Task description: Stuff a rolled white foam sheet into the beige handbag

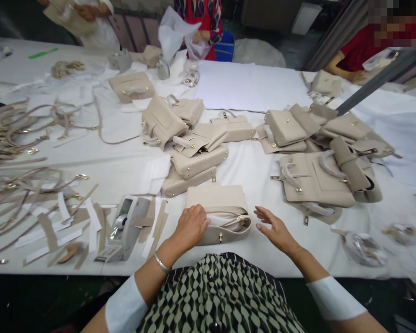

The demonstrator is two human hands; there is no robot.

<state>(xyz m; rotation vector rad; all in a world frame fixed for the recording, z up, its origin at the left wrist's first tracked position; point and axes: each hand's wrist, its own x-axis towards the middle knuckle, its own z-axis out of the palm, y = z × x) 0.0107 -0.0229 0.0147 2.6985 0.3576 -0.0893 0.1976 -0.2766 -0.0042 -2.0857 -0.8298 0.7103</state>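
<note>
Bright, even light falls from above onto the white counter (249, 171), and shadows are soft and short. A faint one sits under the left hand (190, 226) where it meets the handbag (218, 199), another beneath the right hand (275, 229). The white sheet (242, 85) at the far side is nearly washed out. Below the counter's near edge the picture drops to near black. Small glints show on the bracelet (161, 263). The wide lens bows the counter's edges, and the straps (17, 134) at the left margin look stretched and slightly soft. A pixelated block (398, 23) covers the top right corner.
</note>
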